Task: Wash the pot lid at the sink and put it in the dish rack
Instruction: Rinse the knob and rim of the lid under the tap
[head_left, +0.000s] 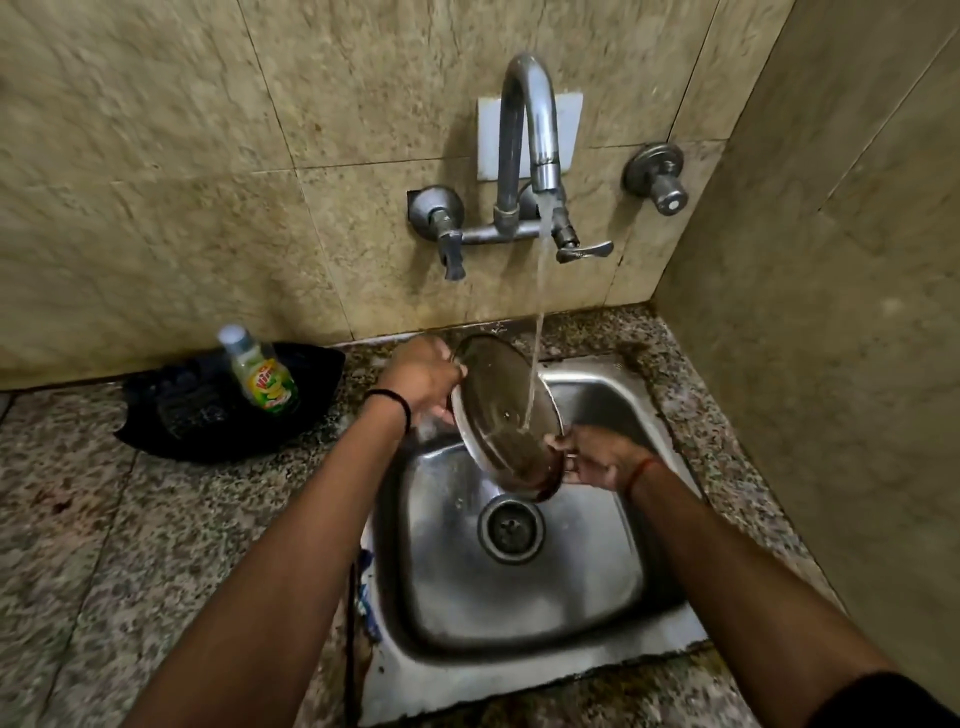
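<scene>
The sink (519, 597) sits in the table (130, 545), under the tap (527, 150) on the back wall. The pot lid (493, 405) is tilted over the sink, between left hand (423, 376) and right hand (597, 457). A bottle (260, 371) stands left, on a tray (197, 415).

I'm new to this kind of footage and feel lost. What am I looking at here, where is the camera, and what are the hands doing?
There is no machine: a camera worn on a person's head looks down at their own arms. The left hand and right hand hold a tilted pot lid under water running from the wall tap, above a steel sink. On the speckled counter, left of the sink, a dish soap bottle sits in a black tray. No dish rack is in view.
</scene>
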